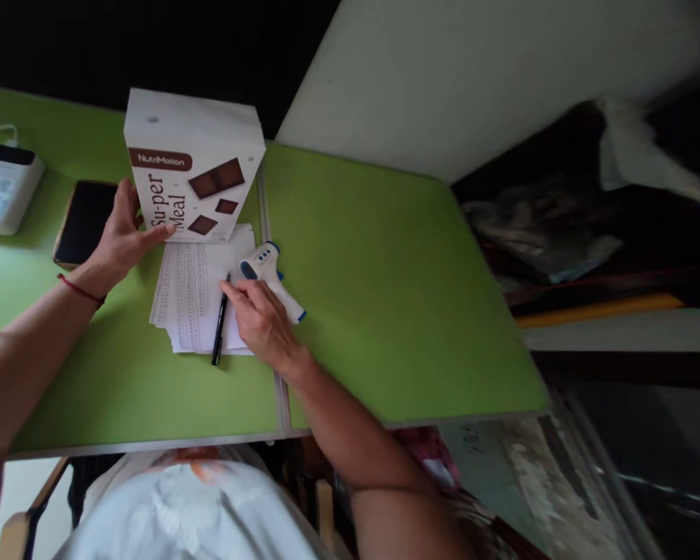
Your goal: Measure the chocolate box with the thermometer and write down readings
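A white "Su-per Meal" box (pixel 192 159) stands upright on the green table (pixel 385 295). My left hand (pixel 120 237) touches its lower left edge with fingers spread. A stack of printed paper sheets (pixel 192 292) lies just in front of the box. On the sheets lies a black pen (pixel 219 327). My right hand (pixel 262 323) rests on the paper, fingertips by the pen. A white and blue infrared thermometer (pixel 268 268) lies under and behind that hand, touching it.
A black phone (pixel 85 222) lies left of the box. A white device with a cable (pixel 3 187) sits at the far left. A seam divides the two tabletops. Right of the table is dark clutter (pixel 589 218) on a lower surface.
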Action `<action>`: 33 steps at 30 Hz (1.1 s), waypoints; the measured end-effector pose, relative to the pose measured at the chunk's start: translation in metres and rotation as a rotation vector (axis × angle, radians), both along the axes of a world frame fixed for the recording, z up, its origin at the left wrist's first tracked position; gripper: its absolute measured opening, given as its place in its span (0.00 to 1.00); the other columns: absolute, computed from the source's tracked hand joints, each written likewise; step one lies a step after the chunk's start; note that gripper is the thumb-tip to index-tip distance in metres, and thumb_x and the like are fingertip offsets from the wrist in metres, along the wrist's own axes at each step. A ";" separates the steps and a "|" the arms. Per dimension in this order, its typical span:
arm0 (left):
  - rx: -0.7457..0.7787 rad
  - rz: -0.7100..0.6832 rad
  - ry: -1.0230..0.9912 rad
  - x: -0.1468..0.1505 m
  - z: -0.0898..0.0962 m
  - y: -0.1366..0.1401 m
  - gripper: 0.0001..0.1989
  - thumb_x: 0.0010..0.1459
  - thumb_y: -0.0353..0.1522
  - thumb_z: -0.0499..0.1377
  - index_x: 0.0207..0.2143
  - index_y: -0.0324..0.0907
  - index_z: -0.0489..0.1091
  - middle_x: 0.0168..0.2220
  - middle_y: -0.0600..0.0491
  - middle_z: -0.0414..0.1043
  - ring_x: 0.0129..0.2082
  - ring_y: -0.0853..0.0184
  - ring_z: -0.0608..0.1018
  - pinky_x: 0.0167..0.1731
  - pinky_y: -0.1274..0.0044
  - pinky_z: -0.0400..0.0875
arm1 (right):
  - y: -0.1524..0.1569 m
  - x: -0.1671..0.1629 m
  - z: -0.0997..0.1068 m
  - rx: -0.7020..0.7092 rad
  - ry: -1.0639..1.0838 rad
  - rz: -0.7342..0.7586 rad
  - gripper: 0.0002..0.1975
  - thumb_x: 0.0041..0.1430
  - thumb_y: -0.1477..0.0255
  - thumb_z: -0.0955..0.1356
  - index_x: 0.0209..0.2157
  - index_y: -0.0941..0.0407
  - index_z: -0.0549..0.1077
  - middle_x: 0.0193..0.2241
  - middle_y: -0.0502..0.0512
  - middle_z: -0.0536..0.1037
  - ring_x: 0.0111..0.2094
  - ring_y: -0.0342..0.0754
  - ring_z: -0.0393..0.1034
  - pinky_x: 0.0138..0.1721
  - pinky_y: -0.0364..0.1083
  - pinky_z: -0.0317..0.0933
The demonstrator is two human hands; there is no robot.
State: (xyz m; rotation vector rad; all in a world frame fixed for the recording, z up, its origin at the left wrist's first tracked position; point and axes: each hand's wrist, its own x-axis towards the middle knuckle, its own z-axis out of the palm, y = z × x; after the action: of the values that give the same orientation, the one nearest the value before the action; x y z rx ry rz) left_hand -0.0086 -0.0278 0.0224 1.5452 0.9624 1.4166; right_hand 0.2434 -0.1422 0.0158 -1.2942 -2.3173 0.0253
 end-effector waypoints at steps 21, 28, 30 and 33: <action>-0.089 -0.015 0.231 0.007 0.017 -0.030 0.24 0.50 0.44 0.70 0.44 0.39 0.73 0.44 0.45 0.77 0.41 0.57 0.80 0.36 0.72 0.78 | -0.008 -0.006 0.008 -0.707 1.282 0.057 0.16 0.58 0.56 0.62 0.29 0.55 0.70 0.23 0.50 0.69 0.23 0.43 0.61 0.25 0.45 0.56; -0.049 -0.031 0.338 0.009 0.019 -0.031 0.25 0.50 0.47 0.69 0.43 0.40 0.72 0.41 0.46 0.77 0.37 0.58 0.80 0.32 0.73 0.78 | -0.003 -0.022 -0.001 -0.766 1.321 0.029 0.16 0.55 0.55 0.68 0.31 0.55 0.69 0.23 0.47 0.67 0.24 0.41 0.60 0.25 0.43 0.56; -0.027 -0.041 0.349 0.010 0.021 -0.031 0.26 0.49 0.48 0.69 0.43 0.40 0.72 0.40 0.46 0.77 0.36 0.58 0.80 0.31 0.74 0.77 | -0.003 -0.025 0.000 -0.743 1.317 0.017 0.17 0.54 0.55 0.69 0.32 0.54 0.69 0.24 0.47 0.66 0.26 0.41 0.60 0.28 0.43 0.58; -0.009 -0.052 0.351 0.010 0.021 -0.030 0.27 0.49 0.49 0.69 0.44 0.40 0.71 0.40 0.47 0.77 0.36 0.58 0.80 0.33 0.74 0.77 | -0.004 -0.028 0.001 -0.756 1.304 -0.003 0.18 0.55 0.54 0.69 0.32 0.54 0.69 0.25 0.47 0.67 0.26 0.41 0.61 0.29 0.44 0.58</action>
State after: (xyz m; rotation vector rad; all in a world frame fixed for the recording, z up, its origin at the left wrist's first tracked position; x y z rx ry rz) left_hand 0.0015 -0.0576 0.0429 1.8366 1.1219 1.1229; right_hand 0.2155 -0.1461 0.0170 -1.0176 -1.1316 1.3873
